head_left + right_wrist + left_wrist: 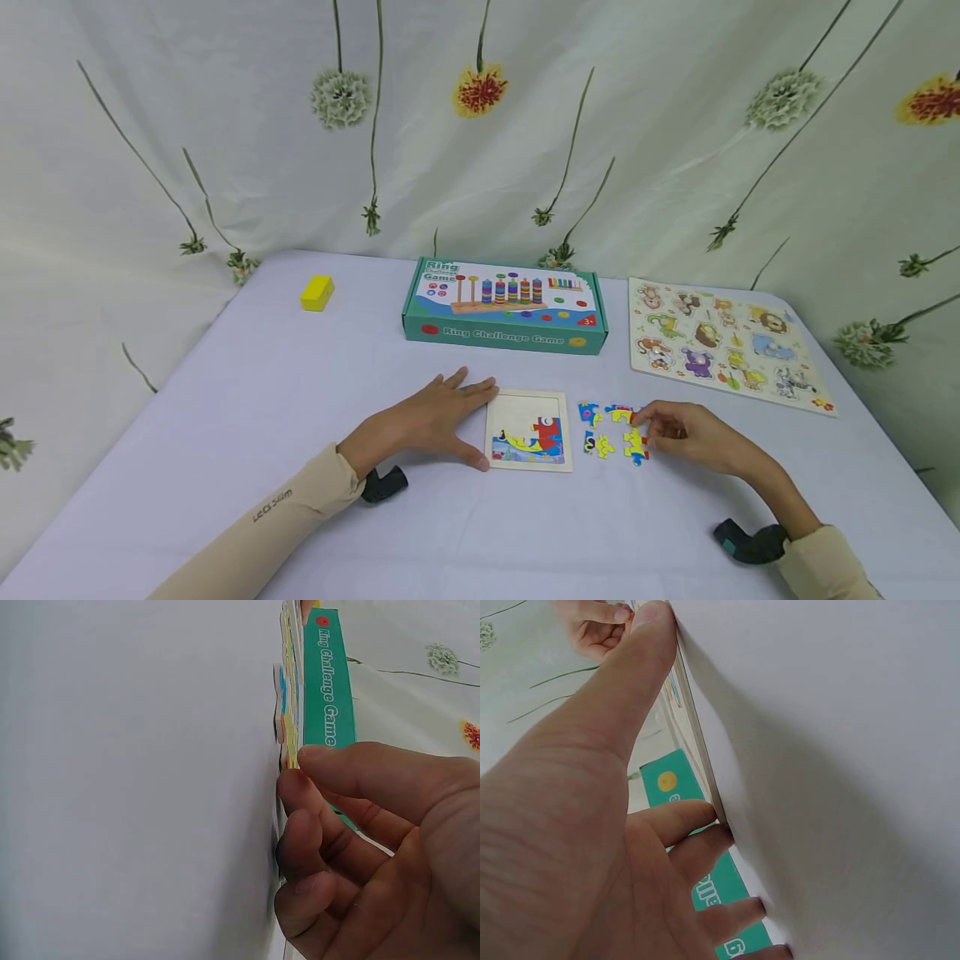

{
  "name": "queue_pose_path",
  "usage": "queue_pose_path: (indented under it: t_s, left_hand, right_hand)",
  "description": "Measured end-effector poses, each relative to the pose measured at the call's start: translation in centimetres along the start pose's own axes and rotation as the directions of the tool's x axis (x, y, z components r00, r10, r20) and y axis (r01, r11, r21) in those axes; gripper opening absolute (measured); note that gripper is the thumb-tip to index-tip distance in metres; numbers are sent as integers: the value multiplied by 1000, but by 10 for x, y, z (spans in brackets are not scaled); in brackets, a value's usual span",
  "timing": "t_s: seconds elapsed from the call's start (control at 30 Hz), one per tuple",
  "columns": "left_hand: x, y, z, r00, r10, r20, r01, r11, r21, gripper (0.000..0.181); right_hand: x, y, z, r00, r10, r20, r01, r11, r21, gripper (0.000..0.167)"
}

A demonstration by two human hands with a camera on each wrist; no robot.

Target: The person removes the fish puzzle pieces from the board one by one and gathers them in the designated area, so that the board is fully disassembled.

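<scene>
In the head view, a square wooden puzzle tray lies mid-table with joined jigsaw pieces along its lower part. My left hand rests at the tray's left side, fingers spread, thumb at its lower left corner. In the left wrist view, its thumb and fingertips touch the tray's edge. Several loose jigsaw pieces lie right of the tray. My right hand has curled fingers at the right end of these and pinches a puzzle piece, mostly hidden by the fingertips.
Behind the tray lies a green Ring Challenge Game box. An animal peg puzzle board lies at the back right, and a yellow block at the back left. A flowered cloth hangs behind the table.
</scene>
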State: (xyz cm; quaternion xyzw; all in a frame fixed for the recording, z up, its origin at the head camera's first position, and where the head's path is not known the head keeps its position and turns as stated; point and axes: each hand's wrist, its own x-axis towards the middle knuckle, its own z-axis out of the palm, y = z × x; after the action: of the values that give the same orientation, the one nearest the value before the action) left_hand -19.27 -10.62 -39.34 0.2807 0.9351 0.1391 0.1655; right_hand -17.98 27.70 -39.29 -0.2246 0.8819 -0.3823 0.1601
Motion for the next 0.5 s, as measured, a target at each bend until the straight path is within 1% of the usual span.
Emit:
queue_pose_path:
  t_s: [0.17, 0.3, 0.5]
  left_hand:
    - [0, 0, 0, 1000, -1, 1, 1, 1000, -8, 102]
    - [0, 0, 0, 1000, -1, 2, 1, 1000, -7, 102]
    - [0, -1, 0, 1000, -1, 4, 1, 1000, 2, 102]
  right_hand:
    - [0, 1, 0, 1000, -6, -20, 5, 999, -45, 23]
    - [-1, -1, -1, 998, -13, -56, 7, 994, -107, 22]
    - [2, -7, -5, 994, -21, -106, 5, 989, -145, 23]
